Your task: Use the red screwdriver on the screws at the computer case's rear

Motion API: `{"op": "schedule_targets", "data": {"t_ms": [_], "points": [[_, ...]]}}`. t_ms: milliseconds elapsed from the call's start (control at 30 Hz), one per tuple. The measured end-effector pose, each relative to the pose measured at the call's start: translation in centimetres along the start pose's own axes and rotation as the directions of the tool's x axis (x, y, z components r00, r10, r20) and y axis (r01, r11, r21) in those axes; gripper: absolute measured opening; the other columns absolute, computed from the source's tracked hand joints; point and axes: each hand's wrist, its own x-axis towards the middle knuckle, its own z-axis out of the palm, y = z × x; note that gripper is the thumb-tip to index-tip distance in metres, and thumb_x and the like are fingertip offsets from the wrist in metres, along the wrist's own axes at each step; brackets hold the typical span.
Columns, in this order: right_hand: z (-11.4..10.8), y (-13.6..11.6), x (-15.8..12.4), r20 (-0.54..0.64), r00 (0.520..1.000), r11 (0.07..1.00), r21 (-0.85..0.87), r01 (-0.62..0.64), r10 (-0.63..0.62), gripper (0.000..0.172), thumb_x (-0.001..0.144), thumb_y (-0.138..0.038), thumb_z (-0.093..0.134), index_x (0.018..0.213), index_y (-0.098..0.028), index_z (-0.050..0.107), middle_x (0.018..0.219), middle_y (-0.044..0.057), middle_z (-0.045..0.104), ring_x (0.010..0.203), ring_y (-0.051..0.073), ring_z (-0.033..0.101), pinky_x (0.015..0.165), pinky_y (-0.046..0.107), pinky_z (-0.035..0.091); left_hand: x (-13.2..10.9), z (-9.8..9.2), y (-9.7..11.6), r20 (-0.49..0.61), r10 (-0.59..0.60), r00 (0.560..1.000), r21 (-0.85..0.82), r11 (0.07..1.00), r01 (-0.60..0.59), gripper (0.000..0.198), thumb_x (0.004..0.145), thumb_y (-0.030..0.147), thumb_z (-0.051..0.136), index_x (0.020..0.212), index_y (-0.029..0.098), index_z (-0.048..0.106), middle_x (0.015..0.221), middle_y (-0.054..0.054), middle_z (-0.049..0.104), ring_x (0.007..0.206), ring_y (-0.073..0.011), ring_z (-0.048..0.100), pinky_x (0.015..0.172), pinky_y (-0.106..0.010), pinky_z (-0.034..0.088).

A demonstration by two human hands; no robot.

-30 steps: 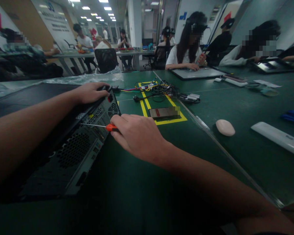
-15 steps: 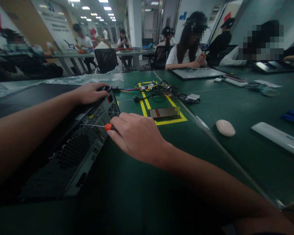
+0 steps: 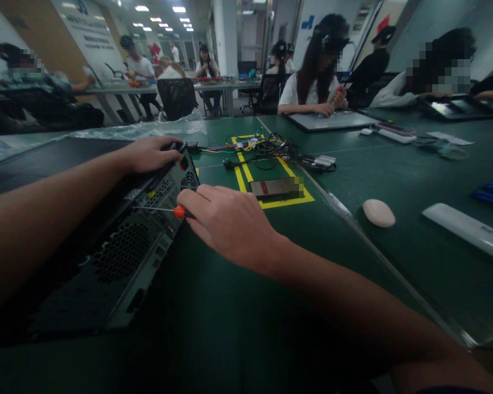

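Observation:
A black desktop computer case (image 3: 88,268) lies at the left, its metal back panel with vents and ports facing right. My left hand (image 3: 154,155) is on its upper far corner, with fingers and thumb hooked over the edge beside the back panel. In my right hand (image 3: 225,221) is a screwdriver (image 3: 179,212) with an orange and black handle, its fingers closed around the grip. The thin shaft points left, and the tip is at the back panel's upper edge. Whether a screw sits under the tip is too small to tell.
Tangled cables (image 3: 275,146) and a phone (image 3: 273,189) lie by yellow tape on the green table. Further right are a pale mouse (image 3: 378,213) and a long white device (image 3: 466,230). Clear plastic wrap (image 3: 164,129) lies behind the case. A co-worker (image 3: 312,87) sits across.
My right hand has shifted slightly left and changed its finger position on the screwdriver handle. The screwdriver tip stays near the same spot on the panel. My left hand keeps its place.

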Motion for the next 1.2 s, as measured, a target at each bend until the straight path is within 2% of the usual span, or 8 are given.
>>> {"op": "schedule_targets", "data": {"t_ms": [133,333,500,667,867,1000,1133,1200], "points": [[0.0,0.0,0.0,-0.008,1.0,1.0,-0.023,0.004,-0.004,0.04,0.127,-0.022,0.044,0.157,-0.025,0.071,0.13,0.008,0.083,0.116,0.024,0.076,0.073,0.037,0.043,-0.2,-0.2,0.4,0.023,-0.024,0.999,-0.017,1.0,0.024,0.088,0.103,0.065,0.054,0.178,0.021,0.062,0.177,-0.014,0.067,0.155,-0.0438,0.066,0.137,-0.056,0.046],[-0.1,0.0,-0.1,-0.005,1.0,0.999,-0.036,0.0,0.0,0.038,0.128,-0.024,0.044,0.154,-0.027,0.071,0.128,0.007,0.083,0.116,0.023,0.076,0.072,0.036,0.042,-0.1,0.0,0.1,0.02,-0.004,1.0,-0.008,1.0,0.004,0.09,0.102,0.067,0.053,0.179,0.021,0.061,0.176,-0.014,0.068,0.156,-0.0416,0.066,0.137,-0.053,0.046],[-0.3,-0.1,0.0,-0.002,1.0,0.999,-0.035,-0.008,0.008,0.037,0.128,-0.024,0.045,0.153,-0.027,0.072,0.129,0.007,0.083,0.116,0.023,0.076,0.072,0.035,0.042,0.1,0.2,-0.3,0.015,0.006,1.0,-0.021,1.0,-0.006,0.092,0.101,0.068,0.054,0.178,0.02,0.062,0.175,-0.017,0.068,0.157,-0.046,0.065,0.136,-0.058,0.047],[-0.2,0.0,0.0,-0.012,1.0,0.999,-0.024,-0.021,0.02,0.036,0.128,-0.025,0.045,0.151,-0.025,0.074,0.128,0.008,0.084,0.118,0.024,0.076,0.073,0.035,0.041,0.1,0.2,-0.2,-0.007,-0.011,1.0,-0.038,0.999,0.011,0.088,0.099,0.067,0.057,0.176,0.026,0.065,0.172,-0.012,0.072,0.153,-0.0463,0.069,0.135,-0.057,0.048],[-0.6,0.0,-0.1,-0.027,1.0,1.0,-0.024,-0.011,0.01,0.039,0.127,-0.022,0.045,0.153,-0.025,0.074,0.124,0.008,0.084,0.114,0.024,0.076,0.071,0.037,0.038,0.2,0.1,-0.2,0.009,0.014,1.0,-0.037,0.999,-0.014,0.093,0.097,0.07,0.057,0.177,0.022,0.064,0.176,-0.014,0.069,0.158,-0.047,0.065,0.137,-0.057,0.047],[-0.7,0.0,-0.1,-0.03,0.999,0.999,-0.027,-0.018,0.017,0.034,0.127,-0.024,0.048,0.146,-0.024,0.076,0.124,0.008,0.084,0.114,0.024,0.076,0.07,0.037,0.035,0.3,0.2,-0.5,0.002,0.005,1.0,-0.024,1.0,-0.005,0.095,0.096,0.072,0.056,0.178,0.023,0.064,0.175,-0.013,0.069,0.157,-0.0475,0.067,0.138,-0.058,0.047],[-0.7,0.1,-0.1,-0.03,0.999,1.0,-0.011,-0.01,0.009,0.029,0.125,-0.027,0.054,0.142,-0.022,0.078,0.124,0.008,0.083,0.114,0.024,0.075,0.071,0.036,0.035,0.5,0.3,-0.8,-0.005,0.012,1.0,-0.049,0.999,-0.012,0.094,0.094,0.074,0.058,0.176,0.029,0.067,0.171,-0.009,0.074,0.153,-0.0461,0.069,0.136,-0.054,0.049],[-0.7,0.2,-0.1,-0.031,1.0,1.0,-0.005,-0.007,0.007,0.027,0.125,-0.029,0.058,0.14,-0.021,0.079,0.124,0.009,0.083,0.114,0.025,0.075,0.072,0.035,0.036,0.5,0.4,-0.9,-0.009,0.02,1.0,-0.057,0.998,-0.021,0.095,0.093,0.074,0.06,0.175,0.026,0.068,0.17,-0.009,0.074,0.152,-0.0471,0.07,0.136,-0.055,0.049]]}}
